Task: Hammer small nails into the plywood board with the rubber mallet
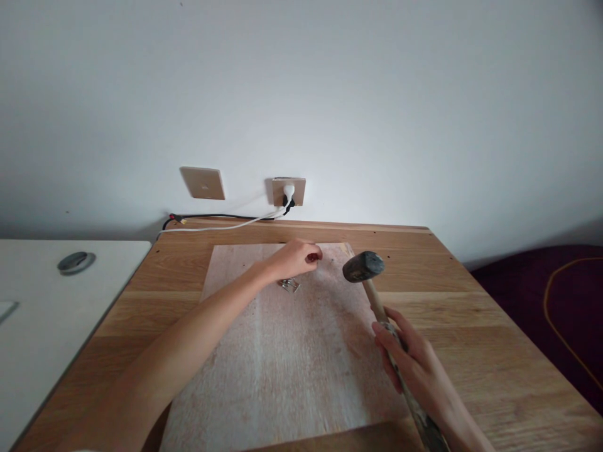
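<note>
Left hand (296, 257): fingertips pinched on something too small to tell, at the far end of the plywood board (282, 351), beside a small metal piece (289, 285).
Right hand (409, 361): grip wrapped around the hammer (377, 295) handle.
Hammer: head raised just right of the left hand; handle runs back toward the person.
Bench (471, 326): carries the board.

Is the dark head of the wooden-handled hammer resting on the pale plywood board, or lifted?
Lifted: the dark hammer head hangs above the pale plywood board, held by the right hand.
</note>
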`<action>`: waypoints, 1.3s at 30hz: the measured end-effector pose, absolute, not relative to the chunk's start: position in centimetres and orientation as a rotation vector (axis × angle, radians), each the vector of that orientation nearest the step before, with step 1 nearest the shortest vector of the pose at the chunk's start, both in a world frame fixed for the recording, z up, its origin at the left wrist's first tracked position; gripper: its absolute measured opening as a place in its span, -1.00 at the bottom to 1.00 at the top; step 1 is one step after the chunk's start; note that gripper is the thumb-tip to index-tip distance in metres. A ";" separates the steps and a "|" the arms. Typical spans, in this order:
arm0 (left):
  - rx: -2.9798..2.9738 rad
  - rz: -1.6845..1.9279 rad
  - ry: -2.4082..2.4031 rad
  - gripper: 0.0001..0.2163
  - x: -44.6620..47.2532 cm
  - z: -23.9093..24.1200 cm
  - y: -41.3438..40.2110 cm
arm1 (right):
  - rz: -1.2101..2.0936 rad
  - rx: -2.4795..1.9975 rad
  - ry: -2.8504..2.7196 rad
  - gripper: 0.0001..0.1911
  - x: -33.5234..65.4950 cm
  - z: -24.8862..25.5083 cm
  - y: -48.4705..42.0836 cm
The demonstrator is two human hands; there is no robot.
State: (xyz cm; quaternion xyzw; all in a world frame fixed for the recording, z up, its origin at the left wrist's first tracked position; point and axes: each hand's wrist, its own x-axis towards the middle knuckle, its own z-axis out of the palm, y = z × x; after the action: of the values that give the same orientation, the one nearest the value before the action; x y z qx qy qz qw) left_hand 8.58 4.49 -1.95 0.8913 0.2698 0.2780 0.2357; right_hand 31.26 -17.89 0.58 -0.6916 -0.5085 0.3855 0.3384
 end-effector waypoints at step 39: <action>2.751 0.380 0.799 -0.91 5.1 2.5 -0.1 | 1.077 -1.726 -1.397 -0.34 28.0 0.2 -14.6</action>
State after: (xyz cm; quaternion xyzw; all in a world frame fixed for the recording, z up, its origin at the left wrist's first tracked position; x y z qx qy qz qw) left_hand 5.07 -0.12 2.50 0.9445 0.2741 0.1305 0.1255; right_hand 28.00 -14.65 0.21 -0.6601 -0.5343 0.4118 0.3304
